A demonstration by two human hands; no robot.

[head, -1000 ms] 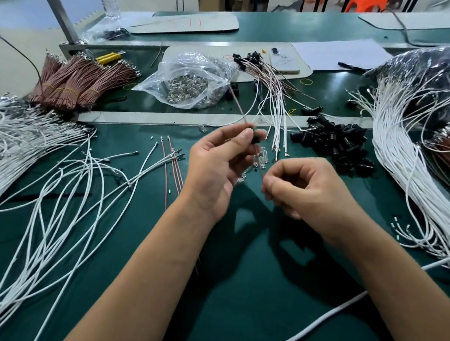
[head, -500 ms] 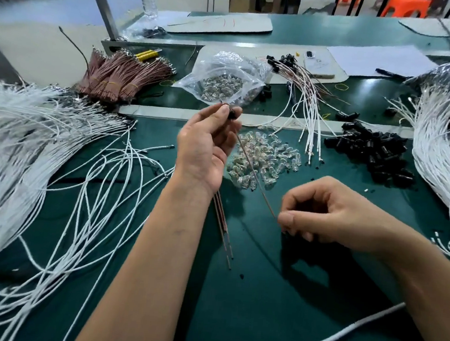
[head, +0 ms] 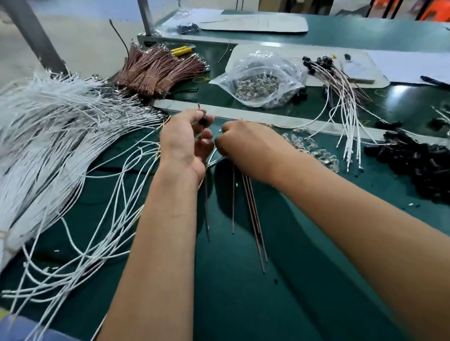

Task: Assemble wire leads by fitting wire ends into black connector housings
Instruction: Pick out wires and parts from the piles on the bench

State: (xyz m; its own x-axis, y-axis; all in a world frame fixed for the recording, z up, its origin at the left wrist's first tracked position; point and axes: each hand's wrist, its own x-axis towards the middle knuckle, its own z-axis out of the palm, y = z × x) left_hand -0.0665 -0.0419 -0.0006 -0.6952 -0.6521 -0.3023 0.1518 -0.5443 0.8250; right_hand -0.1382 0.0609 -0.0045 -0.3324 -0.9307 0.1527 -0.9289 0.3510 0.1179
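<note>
Probably thin, floppy wire (head: 207, 201), best pinched near tip; left hand (head: 184, 142) pinching black connector (head: 203, 121), right hand (head: 245, 145) clenched, contents unclear.

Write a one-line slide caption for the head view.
Left hand pinches a black housing with a brown wire, right hand curled beside it, above brown wires on the green table.

Head view, down over bench (head: 289, 298)
</note>
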